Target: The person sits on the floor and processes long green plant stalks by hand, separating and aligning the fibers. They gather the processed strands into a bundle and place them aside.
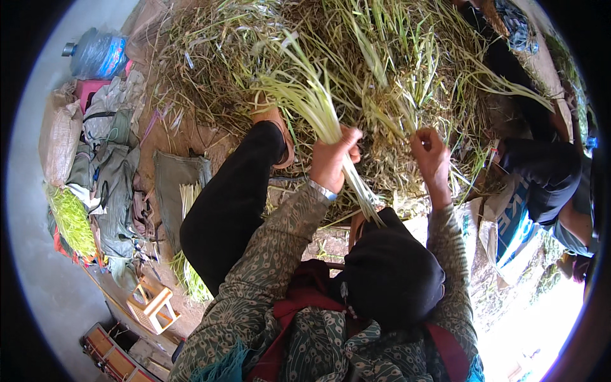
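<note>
My left hand (pixel 334 155) is closed around a bundle of long pale-green stalks (pixel 322 112). Their leafy tops fan out up and to the left, and their pale lower ends hang down past my wrist towards my black-clad knee. To the right, my right hand (pixel 429 145) is raised apart from the bundle, its fingers curled with thumb and fingertips close together; whether it pinches a thin strand cannot be told. Beneath and beyond both hands lies a broad heap of loose green and dry yellowish stalks (pixel 372 62).
Another person's dark-clothed leg (pixel 539 167) is at the right, beside a white and blue sack (pixel 510 224). At the left are a stalk bundle (pixel 191 277), a yellowish plastic stool (pixel 152 305), a full sack (pixel 61 136), and a large blue water bottle (pixel 99 53).
</note>
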{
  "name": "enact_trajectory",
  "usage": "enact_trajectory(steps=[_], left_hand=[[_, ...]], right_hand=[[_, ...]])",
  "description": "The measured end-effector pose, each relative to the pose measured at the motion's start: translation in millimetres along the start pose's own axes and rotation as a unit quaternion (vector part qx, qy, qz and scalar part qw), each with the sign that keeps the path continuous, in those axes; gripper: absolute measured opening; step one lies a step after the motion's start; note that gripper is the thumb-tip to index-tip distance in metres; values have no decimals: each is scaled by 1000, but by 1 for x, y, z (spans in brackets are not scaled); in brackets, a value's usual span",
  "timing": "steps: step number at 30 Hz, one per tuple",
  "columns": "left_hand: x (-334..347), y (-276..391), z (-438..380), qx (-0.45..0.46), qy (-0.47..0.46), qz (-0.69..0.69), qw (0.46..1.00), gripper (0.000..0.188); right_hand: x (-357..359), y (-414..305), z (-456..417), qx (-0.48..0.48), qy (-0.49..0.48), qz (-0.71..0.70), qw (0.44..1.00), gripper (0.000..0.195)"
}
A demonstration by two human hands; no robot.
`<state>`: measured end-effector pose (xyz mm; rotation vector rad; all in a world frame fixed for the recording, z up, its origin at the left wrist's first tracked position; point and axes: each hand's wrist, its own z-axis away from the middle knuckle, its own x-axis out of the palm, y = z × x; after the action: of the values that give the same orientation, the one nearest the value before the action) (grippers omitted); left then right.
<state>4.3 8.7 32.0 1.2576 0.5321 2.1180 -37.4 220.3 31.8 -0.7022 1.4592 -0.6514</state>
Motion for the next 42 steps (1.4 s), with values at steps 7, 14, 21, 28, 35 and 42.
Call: enact_trajectory(steps=[7,14,21,28,35,42], left_hand=[[28,-11,-1,-89,-26,-53,994,15],[28,36,-70,56,55,-20,997,26],[-27,42,-53,35,37,70,996,10],[13,-1,2,-53,59,-39,996,25],[5,-10,-2,-51,83,-65,993,19],[-2,4,-20,-116,0,-32,993,17]], right_hand=[[14,-18,42,28,11,-139,990,19],[-2,21,51,36,70,-388,918,28],[7,23,57,123,-8,-356,926,28],[30,4,62,111,-103,-294,944,15],[32,-12,59,53,-127,-206,969,16],[29,-14,61,89,-162,-298,936,16]])
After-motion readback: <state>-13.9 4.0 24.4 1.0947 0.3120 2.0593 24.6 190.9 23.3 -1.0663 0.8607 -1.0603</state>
